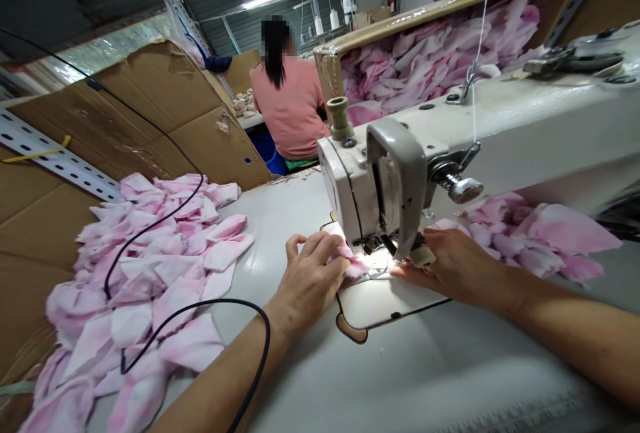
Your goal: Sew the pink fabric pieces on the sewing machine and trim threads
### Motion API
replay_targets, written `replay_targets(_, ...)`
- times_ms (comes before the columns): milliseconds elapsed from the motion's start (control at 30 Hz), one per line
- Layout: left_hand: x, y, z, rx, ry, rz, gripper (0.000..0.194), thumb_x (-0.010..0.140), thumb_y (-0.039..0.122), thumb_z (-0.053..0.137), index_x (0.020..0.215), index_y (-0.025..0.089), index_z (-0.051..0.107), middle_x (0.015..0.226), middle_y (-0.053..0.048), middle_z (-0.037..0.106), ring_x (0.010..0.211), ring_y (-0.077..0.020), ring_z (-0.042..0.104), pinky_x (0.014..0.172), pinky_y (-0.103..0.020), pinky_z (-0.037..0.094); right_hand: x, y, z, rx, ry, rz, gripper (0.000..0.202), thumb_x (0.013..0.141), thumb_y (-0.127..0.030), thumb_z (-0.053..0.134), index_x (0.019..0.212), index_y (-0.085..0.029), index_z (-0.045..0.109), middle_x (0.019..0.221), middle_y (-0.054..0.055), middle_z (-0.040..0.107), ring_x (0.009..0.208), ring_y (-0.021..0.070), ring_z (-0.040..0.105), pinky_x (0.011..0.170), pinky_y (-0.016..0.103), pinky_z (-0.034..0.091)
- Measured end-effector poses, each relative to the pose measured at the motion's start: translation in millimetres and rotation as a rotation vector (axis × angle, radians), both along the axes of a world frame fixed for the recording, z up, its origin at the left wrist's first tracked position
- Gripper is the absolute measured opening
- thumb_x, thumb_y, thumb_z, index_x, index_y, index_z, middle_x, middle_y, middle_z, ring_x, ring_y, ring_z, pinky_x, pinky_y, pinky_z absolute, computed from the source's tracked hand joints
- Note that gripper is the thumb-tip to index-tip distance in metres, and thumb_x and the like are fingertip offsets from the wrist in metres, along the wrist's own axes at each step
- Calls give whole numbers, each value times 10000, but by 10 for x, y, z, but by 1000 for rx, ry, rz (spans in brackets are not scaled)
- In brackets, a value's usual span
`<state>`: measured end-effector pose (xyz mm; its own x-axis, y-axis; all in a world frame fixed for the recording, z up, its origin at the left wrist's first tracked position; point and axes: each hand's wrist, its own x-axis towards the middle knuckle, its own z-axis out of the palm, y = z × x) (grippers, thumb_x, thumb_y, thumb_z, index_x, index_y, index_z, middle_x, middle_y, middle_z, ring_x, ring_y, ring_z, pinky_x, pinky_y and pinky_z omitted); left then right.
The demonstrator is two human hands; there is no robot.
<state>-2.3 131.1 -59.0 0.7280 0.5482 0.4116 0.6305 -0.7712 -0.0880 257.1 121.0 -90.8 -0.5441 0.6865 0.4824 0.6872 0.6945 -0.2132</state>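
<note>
A white sewing machine (350, 186) stands before me, its lamp lighting the needle area. Just left of the needle, my left hand (313, 270) is closed on a small pink and white fabric piece (354, 265), with fingers curled at its edge. My right hand (445, 263) lies at the right of the presser foot, fingertips near the metal needle plate (390, 306). The machine head partly covers those fingers, so whether they grip anything is hidden. Behind that hand rests a bunch of pink fabric pieces (540, 233) under the machine arm.
Many pink and white fabric pieces (185, 286) are heaped at the left, with a black cable (220, 301) looping over them. Cardboard (135, 113) walls the left side. A box of pink fabric (450, 53) stands behind the machine. A person in a pink shirt (290, 106) sits beyond.
</note>
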Motion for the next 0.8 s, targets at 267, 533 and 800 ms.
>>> replay_targets(267,86,-119,-56,-54,-78,-181,137,927,167,544,815,203,616,929,-11,664,920,-194,541,889,-425,262,-49,-39,48,97,-53,38,191,916,-260,585,745,-176,586,684,24,632,623,179,592,550,283,368)
replay_targets(533,134,-102,-106,-84,-191,-180,318,976,240,518,665,182,553,872,3,665,862,-158,542,842,-373,293,-145,-87,-16,258,-62,71,223,990,-230,471,838,-176,624,676,26,622,654,167,569,559,288,339)
replay_targets(800,151,-86,-94,-155,-280,-39,336,984,229,490,671,199,608,756,2,604,752,-144,528,793,-352,318,-109,-96,34,242,-53,21,241,966,-263,501,776,-178,621,731,69,637,674,189,580,569,304,390)
